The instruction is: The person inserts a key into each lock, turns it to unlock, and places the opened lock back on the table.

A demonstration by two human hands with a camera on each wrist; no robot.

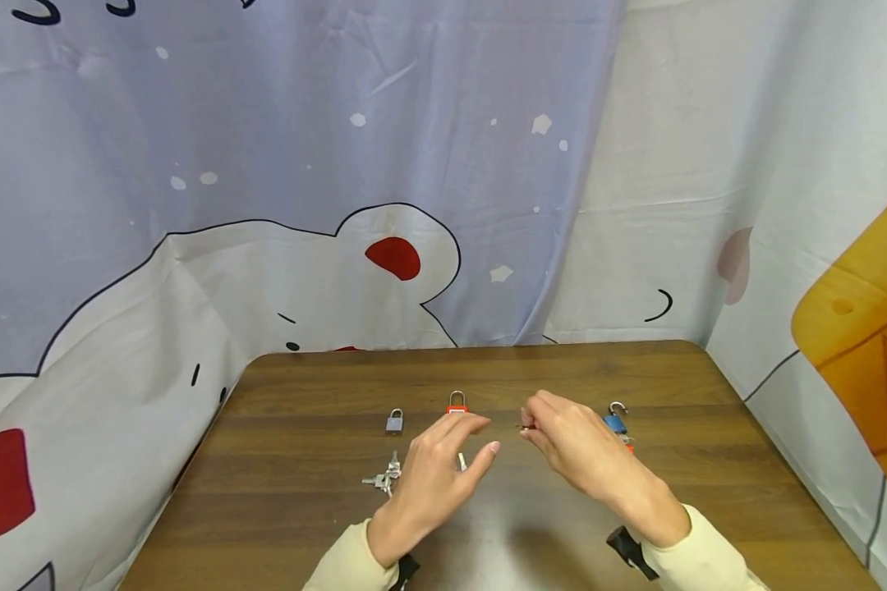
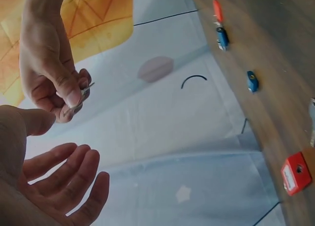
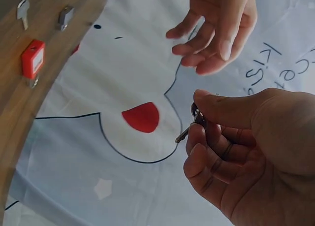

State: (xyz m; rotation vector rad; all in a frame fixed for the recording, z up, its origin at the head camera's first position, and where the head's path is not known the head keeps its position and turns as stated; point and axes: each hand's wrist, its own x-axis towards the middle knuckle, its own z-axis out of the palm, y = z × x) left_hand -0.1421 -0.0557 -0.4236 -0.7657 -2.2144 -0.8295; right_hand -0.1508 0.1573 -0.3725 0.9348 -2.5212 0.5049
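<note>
My right hand (image 1: 580, 447) is raised over the table and pinches a small key (image 3: 183, 133) between thumb and fingers; the blade points out past the fingertips. To its left, my left hand (image 1: 438, 464) hovers with spread, relaxed fingers and holds nothing. A red padlock (image 1: 457, 408) stands behind the left hand, its lower part hidden. Further left is a grey padlock (image 1: 394, 423) with its shackle closed. A loose key (image 3: 22, 13) lies on the table, partly covered by the left hand in the head view. Beyond the right hand sits a blue padlock (image 1: 615, 423) with its shackle open.
A bunch of silver keys (image 1: 384, 478) lies left of my left hand. An orange-red item (image 1: 630, 448) shows beside the blue padlock, mostly behind my right hand. The wooden table (image 1: 281, 525) ends at a printed curtain (image 1: 488, 164) behind and on both sides.
</note>
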